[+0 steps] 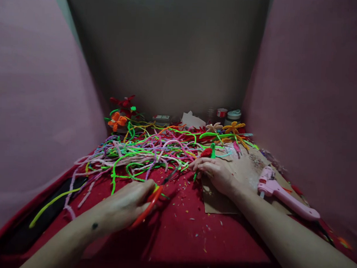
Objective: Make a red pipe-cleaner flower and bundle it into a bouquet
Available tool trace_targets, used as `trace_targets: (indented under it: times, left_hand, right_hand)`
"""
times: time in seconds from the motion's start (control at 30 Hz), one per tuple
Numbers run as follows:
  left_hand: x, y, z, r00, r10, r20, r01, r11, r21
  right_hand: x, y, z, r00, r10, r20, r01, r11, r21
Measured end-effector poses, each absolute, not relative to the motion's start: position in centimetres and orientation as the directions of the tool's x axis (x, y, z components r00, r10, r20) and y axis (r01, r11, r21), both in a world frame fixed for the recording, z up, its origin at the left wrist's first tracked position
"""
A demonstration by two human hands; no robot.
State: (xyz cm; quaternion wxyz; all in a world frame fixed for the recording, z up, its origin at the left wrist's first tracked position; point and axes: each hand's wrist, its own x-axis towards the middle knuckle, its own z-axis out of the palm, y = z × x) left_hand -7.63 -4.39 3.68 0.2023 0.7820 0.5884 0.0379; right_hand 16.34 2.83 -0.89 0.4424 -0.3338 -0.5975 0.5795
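My left hand (pixel 138 195) is closed around the orange handles of a pair of scissors (pixel 155 199). The dark blades point up and to the right, toward my other hand. My right hand (pixel 214 170) grips a pipe-cleaner flower (pixel 206 152) with a red head and a green upright piece beside it. Part of its green stem shows under my fingers; the rest is hidden by the hand. Beyond both hands lies a tangled heap of pipe cleaners (pixel 148 150) in pink, green, purple and other colours.
A pink glue gun (pixel 287 196) rests on a cardboard sheet (pixel 220 202) at right. Finished orange flowers (pixel 117 121) stand at back left, and a yellow-orange one (pixel 233 128) at back right. A dark flat object (pixel 43 219) lies at left. Small scraps dot the red cloth (pixel 175 239).
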Motion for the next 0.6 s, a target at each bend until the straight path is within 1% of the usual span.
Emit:
trace_targets:
  times: [0.03,0.1,0.13,0.17,0.2,0.23,0.27,0.3,0.37,0.4,0.43,0.47,0.5,0.6]
  left_hand:
    - [-8.3,-4.0,3.5,0.259,0.947,-0.192,0.949,-0.212,0.234]
    - [-9.6,-3.1,3.0,0.107,0.978,-0.180,0.994,-0.105,0.021]
    - [-10.2,-2.6,2.8,0.060,0.984,-0.168,0.997,-0.068,-0.042]
    - [-10.6,-2.3,2.6,0.028,0.984,-0.175,0.996,-0.042,-0.079]
    - [-10.9,-2.1,2.6,0.029,0.984,-0.174,0.995,-0.045,-0.085]
    - [-10.9,-2.0,2.6,0.048,0.988,-0.145,0.996,-0.058,-0.063]
    - [-10.6,-1.9,2.8,0.072,0.994,-0.081,0.997,-0.075,-0.027]
    - [-10.0,-2.0,3.0,0.103,0.994,0.023,0.994,-0.103,0.027]
    - [-8.2,-2.2,3.4,0.253,0.945,0.207,0.932,-0.296,0.210]
    - [-7.0,-2.2,3.5,0.324,0.908,0.267,0.866,-0.398,0.303]
    - [-5.9,-2.2,3.5,0.373,0.876,0.306,0.804,-0.470,0.364]
    - [-4.9,-2.2,3.5,0.417,0.838,0.352,0.756,-0.535,0.377]
    - [-3.9,-2.0,3.3,0.451,0.786,0.422,0.719,-0.600,0.349]
    - [-2.3,-1.5,2.6,0.556,0.657,0.510,0.702,-0.699,0.135]
  right_hand:
    - [16.3,2.7,-0.8,-0.396,0.908,0.136,-0.126,0.093,-0.988]
    - [16.3,2.4,-0.7,-0.418,0.899,0.133,-0.162,0.070,-0.984]
    - [16.3,2.3,-0.6,-0.430,0.892,0.136,-0.186,0.060,-0.981]
    - [16.2,2.1,-0.6,-0.444,0.884,0.146,-0.212,0.054,-0.976]
    - [16.2,2.0,-0.6,-0.461,0.873,0.156,-0.233,0.050,-0.971]
    - [16.2,1.9,-0.7,-0.480,0.861,0.167,-0.250,0.048,-0.967]
    - [16.2,1.9,-0.8,-0.499,0.849,0.175,-0.262,0.044,-0.964]
    - [16.2,1.8,-0.9,-0.515,0.839,0.179,-0.269,0.040,-0.962]
    - [16.2,1.7,-1.1,-0.535,0.827,0.174,-0.277,0.023,-0.961]
    - [16.1,1.7,-1.3,-0.537,0.825,0.173,-0.283,0.017,-0.959]
    - [16.1,1.7,-1.3,-0.540,0.824,0.175,-0.289,0.014,-0.957]
    - [16.1,1.6,-1.4,-0.547,0.819,0.175,-0.294,0.007,-0.956]
    - [16.1,1.6,-1.4,-0.557,0.813,0.172,-0.299,-0.003,-0.954]
    - [16.1,1.5,-1.1,-0.590,0.795,0.141,-0.297,-0.051,-0.954]
